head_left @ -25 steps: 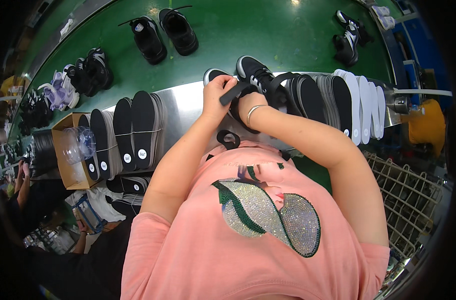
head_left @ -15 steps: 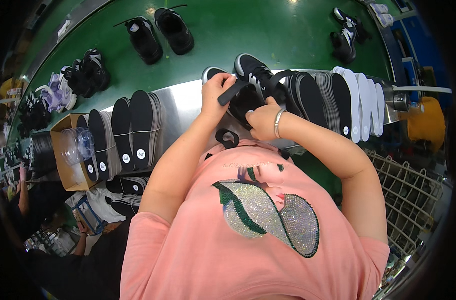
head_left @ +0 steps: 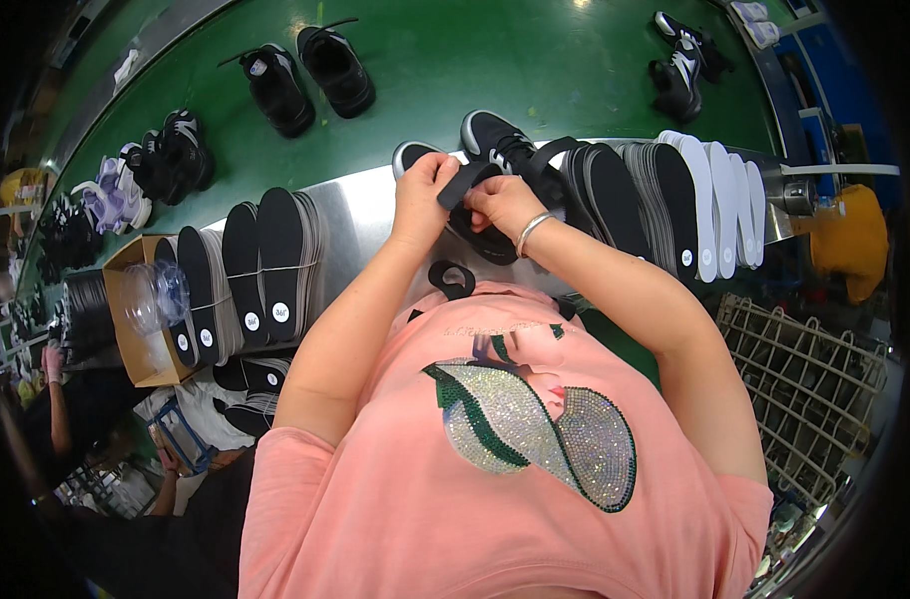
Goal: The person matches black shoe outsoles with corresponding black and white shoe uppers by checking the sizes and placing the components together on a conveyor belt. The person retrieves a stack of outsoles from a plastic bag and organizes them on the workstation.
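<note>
A black shoe [head_left: 487,243] with a silver-edged toe lies in front of me, its opening toward my body. My left hand [head_left: 422,198] is closed at its upper side, gripping the shoe by a wide black strap or tongue that is pulled up. Just right of that, my right hand [head_left: 507,208], a bracelet at its wrist, has its fingers pinched together over the shoe's opening; what they hold is hidden. Beside this shoe stands its mate, another black shoe [head_left: 500,140] with a silver toe edge and pale laces. A black loop [head_left: 452,280] sits close to my shirt.
Black insoles [head_left: 615,200] and white insoles [head_left: 714,210] stand in stacks to the right. Tied black insoles [head_left: 243,270] and a cardboard box [head_left: 141,344] are at left. More shoes [head_left: 335,72] rest on the green surface [head_left: 425,60]. A wire rack [head_left: 794,399] is lower right.
My right hand has moved up and left from the shoe's near side to its opening, close to my left hand. The left hand keeps its grip, slightly lower.
</note>
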Demonstrator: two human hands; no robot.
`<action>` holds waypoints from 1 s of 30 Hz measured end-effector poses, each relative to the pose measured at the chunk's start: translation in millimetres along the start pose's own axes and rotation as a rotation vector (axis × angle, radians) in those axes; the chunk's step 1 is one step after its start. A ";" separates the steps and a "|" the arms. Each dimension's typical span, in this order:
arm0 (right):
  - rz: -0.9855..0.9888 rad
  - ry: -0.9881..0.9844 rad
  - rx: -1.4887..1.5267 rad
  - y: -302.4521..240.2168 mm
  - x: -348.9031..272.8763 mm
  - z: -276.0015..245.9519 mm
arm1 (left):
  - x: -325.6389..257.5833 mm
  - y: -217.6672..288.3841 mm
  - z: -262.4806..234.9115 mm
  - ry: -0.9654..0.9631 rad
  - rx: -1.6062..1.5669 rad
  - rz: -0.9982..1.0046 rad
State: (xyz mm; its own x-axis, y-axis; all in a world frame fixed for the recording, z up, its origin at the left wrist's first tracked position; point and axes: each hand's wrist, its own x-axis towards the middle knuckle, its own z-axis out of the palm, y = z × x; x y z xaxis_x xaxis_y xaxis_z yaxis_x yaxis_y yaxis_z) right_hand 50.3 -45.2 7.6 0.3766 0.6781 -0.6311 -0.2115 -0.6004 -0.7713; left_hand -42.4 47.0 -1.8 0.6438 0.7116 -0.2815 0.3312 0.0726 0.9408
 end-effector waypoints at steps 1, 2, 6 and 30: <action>-0.015 -0.043 0.031 0.0 1.4 -0.5 | 3.6 -6.4 -1.2 -0.005 -0.068 -0.018; -0.060 -0.141 0.162 -0.1 0.0 -5.0 | 6.3 -12.1 -1.5 0.008 -0.084 0.036; -0.193 -0.431 0.594 4.9 -18.7 -34.9 | 13.6 -8.1 -14.8 0.016 -0.100 0.068; -0.543 0.433 -1.050 33.6 -87.1 -77.2 | -104.8 -23.6 -373.5 1.373 1.043 -0.325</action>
State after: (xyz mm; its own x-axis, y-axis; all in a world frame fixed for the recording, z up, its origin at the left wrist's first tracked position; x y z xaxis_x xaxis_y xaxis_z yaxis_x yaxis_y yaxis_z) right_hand 79.9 -157.1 43.1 0.4964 0.8678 -0.0215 0.8060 -0.4700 -0.3598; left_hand -375.3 231.7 76.1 -0.3472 0.8229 0.4498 0.9357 0.2719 0.2247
